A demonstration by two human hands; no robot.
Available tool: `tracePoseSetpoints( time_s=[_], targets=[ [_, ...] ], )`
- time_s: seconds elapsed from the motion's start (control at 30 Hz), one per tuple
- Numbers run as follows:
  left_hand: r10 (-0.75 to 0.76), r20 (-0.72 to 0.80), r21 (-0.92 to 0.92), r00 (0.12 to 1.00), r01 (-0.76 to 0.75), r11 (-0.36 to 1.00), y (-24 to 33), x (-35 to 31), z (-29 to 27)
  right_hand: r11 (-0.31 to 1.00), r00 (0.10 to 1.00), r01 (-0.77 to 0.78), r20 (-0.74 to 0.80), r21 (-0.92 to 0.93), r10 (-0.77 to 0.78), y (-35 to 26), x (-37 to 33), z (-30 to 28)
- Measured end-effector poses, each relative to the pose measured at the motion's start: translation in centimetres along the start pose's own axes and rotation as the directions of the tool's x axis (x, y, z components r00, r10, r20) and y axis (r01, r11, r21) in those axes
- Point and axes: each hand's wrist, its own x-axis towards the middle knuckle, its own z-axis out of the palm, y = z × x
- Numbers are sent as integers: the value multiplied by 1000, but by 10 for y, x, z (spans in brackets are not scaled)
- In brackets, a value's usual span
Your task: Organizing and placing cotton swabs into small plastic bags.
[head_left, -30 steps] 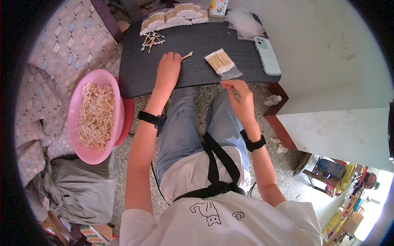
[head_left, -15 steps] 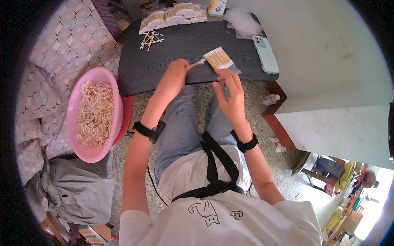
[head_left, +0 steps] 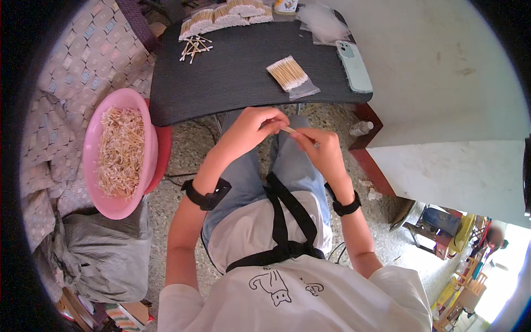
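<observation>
In front of the black table (head_left: 232, 74), above my lap, both my hands come together on a few cotton swabs (head_left: 288, 129). My left hand (head_left: 255, 131) pinches one end of them, and the fingers of my right hand (head_left: 322, 148) close round the other. A small white tip shows between the right fingers; how many swabs there are is hidden. Just beyond, a clear plastic bag packed with cotton swabs (head_left: 288, 73) lies on the table, its loose flap toward me. Farther left is a small heap of loose cotton swabs (head_left: 194, 48).
To my left, a pink basin (head_left: 92, 166) full of loose swabs rests on a red stool (head_left: 161, 157). Filled swab bags (head_left: 224, 16) line the table's back edge, near a bottle (head_left: 286, 5). Empty clear bags (head_left: 325, 26) and a pale green phone (head_left: 354, 69) lie at the right.
Both hands have drawn back from the table toward me and met over my lap. My right hand has left the swab bag, which stays on the table. The view has shifted slightly.
</observation>
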Motion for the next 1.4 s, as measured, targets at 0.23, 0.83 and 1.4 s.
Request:
tracePoseSetpoints(
  time_s=[0.23,0.83,1.4],
  targets=[
    [419,-380,626,825,-104,773,-11,38,30,858,904,-362,-87,364,418,37,11,-9],
    [456,-361,519,814,-231,823,-29,51,51,667,908,-351,66,658,413,36,34,7],
    [367,-243,534,898,-192,823,-29,42,53,863,935,-319,-17,391,353,51,70,13]
  ],
)
